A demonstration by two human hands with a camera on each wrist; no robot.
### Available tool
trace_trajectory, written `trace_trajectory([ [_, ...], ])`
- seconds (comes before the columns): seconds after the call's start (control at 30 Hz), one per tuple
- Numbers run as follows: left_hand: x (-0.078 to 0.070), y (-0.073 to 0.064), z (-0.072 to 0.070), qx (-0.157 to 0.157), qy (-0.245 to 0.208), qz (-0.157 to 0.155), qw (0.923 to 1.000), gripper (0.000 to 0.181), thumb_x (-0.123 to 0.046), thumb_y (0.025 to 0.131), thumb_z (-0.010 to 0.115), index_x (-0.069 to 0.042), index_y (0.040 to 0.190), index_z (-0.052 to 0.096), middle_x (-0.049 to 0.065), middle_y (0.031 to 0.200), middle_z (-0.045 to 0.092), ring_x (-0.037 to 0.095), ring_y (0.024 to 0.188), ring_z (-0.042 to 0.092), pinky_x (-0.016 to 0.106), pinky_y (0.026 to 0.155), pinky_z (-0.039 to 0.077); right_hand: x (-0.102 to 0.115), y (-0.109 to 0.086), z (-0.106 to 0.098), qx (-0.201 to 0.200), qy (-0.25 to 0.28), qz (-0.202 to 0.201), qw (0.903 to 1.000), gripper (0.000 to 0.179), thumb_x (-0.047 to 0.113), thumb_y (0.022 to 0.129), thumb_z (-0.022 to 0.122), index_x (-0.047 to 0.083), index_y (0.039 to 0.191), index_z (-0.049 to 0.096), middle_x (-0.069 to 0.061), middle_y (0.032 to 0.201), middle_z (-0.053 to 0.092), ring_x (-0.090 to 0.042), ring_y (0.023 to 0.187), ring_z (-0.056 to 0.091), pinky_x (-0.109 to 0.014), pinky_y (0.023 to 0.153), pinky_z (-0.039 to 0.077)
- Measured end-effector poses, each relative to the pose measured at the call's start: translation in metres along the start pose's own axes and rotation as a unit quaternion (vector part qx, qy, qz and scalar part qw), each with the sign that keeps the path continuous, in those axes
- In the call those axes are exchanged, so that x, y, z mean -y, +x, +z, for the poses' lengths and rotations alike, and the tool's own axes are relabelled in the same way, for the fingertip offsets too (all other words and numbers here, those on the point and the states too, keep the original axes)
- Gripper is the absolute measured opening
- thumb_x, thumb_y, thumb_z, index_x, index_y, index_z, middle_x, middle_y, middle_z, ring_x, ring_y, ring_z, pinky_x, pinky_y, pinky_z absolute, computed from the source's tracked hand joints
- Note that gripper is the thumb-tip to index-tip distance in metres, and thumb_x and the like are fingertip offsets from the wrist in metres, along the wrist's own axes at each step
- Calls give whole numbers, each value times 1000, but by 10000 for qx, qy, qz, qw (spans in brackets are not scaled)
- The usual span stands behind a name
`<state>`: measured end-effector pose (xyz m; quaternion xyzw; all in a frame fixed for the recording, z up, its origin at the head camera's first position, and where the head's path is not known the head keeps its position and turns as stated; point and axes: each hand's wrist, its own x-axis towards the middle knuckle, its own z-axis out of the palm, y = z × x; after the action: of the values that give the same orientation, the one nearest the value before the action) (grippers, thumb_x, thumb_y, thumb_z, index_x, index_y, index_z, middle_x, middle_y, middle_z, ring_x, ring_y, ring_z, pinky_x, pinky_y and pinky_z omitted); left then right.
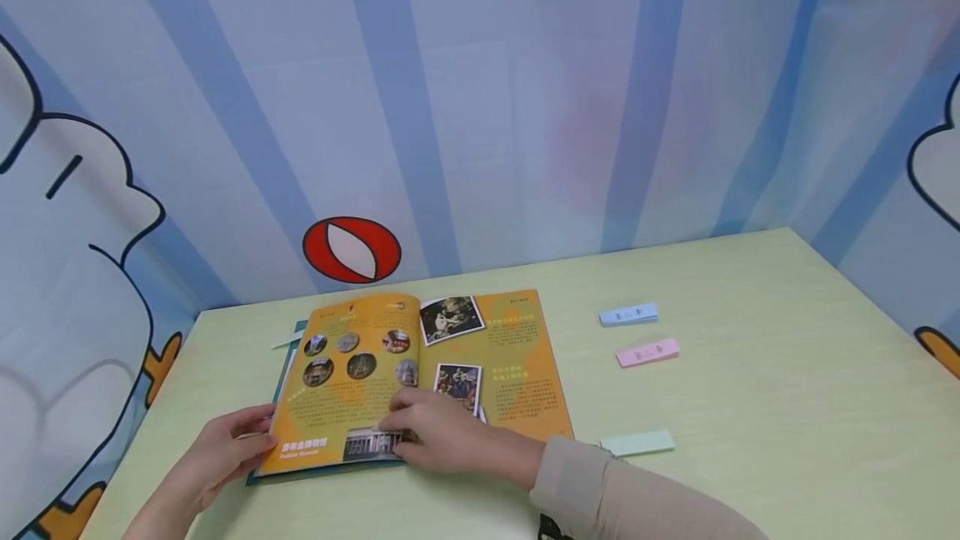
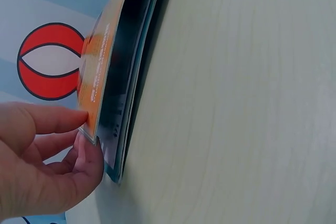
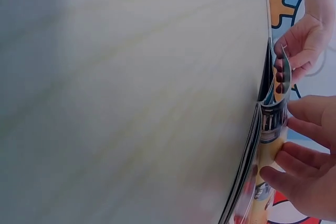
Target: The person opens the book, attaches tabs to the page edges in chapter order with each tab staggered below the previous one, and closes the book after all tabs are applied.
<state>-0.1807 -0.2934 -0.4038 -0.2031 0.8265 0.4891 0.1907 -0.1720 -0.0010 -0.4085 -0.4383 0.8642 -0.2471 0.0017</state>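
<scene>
An open book [image 1: 517, 398] with orange, picture-filled pages lies on the table. At its left edge, my left hand [image 1: 223, 450] pinches some of the left-side pages between thumb and fingers. The left wrist view shows these pages [image 2: 97, 85] lifted, with a dark gap between them and the teal-edged part below. My right hand [image 1: 444, 430] rests near the lower part of the spine, its loosely bent fingertips touching the left page over a photo of a columned building [image 1: 367, 443]. In the right wrist view, the fingers [image 3: 302, 158] are spread along the curved page.
Right of the book lie a blue paper strip [image 1: 628, 315], a pink one [image 1: 648, 352] and a pale green one [image 1: 637, 443], the upper two with writing. Another pale strip [image 1: 287, 341] sticks out at the book's left edge. A printed curtain [image 1: 525, 107] hangs behind the table.
</scene>
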Motion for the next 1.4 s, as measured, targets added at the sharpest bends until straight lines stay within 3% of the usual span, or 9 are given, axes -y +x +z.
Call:
trace_trajectory([
  [0.4, 12, 10, 1, -211, 393, 84, 9990, 57, 5, 86, 60, 12, 136, 34, 23, 110, 48, 28, 91, 51, 33, 77, 53, 0, 0, -1, 728, -615, -164, 9953, 38, 20, 88, 64, 15, 125, 60, -8, 133, 52, -17, 119, 51, -25, 97, 41],
  [0.6, 19, 20, -1, -225, 458, 50, 9987, 58, 5, 84, 60, 11, 137, 35, 23, 112, 48, 27, 91, 52, 34, 77, 53, -3, 0, -4, 1255, -768, -271, 9888, 39, 19, 89, 62, 14, 127, 58, -7, 136, 49, -15, 121, 49, -25, 98, 40],
  [0.67, 20, 22, -1, -252, 465, 31, 9986, 59, 5, 84, 60, 11, 137, 35, 24, 113, 48, 27, 91, 52, 35, 77, 53, -3, -1, -4, 1504, -1127, -447, 9812, 41, 21, 91, 59, 14, 131, 55, -5, 136, 49, -12, 120, 49, -22, 95, 42],
  [0.77, 21, 23, -2, -290, 479, -3, 9984, 59, 5, 84, 60, 11, 137, 35, 24, 115, 48, 27, 91, 53, 35, 77, 53, -2, -1, -5, 1975, -1601, -523, 9657, 46, 26, 95, 53, 16, 139, 45, -5, 143, 41, -14, 128, 40, -31, 100, 39],
  [0.9, 22, 23, -2, -282, 483, 16, 9984, 58, 6, 84, 59, 12, 136, 34, 25, 115, 48, 27, 91, 53, 36, 77, 53, 1, -2, -6, 2583, -1973, -348, 9451, 54, 34, 98, 45, 19, 147, 29, -2, 153, 22, -15, 139, 18, -47, 108, 24],
  [1.0, 21, 23, -3, -268, 486, 27, 9985, 58, 6, 84, 59, 13, 136, 34, 25, 114, 48, 27, 90, 53, 36, 76, 53, 1, -3, -7, 2848, -2027, -308, 9364, 58, 37, 98, 43, 20, 149, 21, -1, 155, 12, -13, 141, 10, -47, 111, 17],
  [1.27, 21, 22, -2, -251, 617, -6, 9978, 57, 6, 84, 59, 13, 135, 35, 26, 115, 48, 27, 89, 53, 36, 76, 53, -4, -3, -9, 3063, -1488, -274, 9398, 61, 37, 98, 42, 20, 150, 16, -1, 156, 5, -13, 141, 3, -47, 112, 11],
  [1.4, 15, 21, 1, -426, 1383, 294, 9890, 56, 3, 85, 59, 12, 135, 36, 29, 119, 45, 34, 97, 50, 43, 81, 50, -4, -3, -10, 3036, -1458, -280, 9412, 61, 37, 98, 43, 19, 150, 17, -1, 156, 5, -13, 141, 3, -47, 112, 11],
])
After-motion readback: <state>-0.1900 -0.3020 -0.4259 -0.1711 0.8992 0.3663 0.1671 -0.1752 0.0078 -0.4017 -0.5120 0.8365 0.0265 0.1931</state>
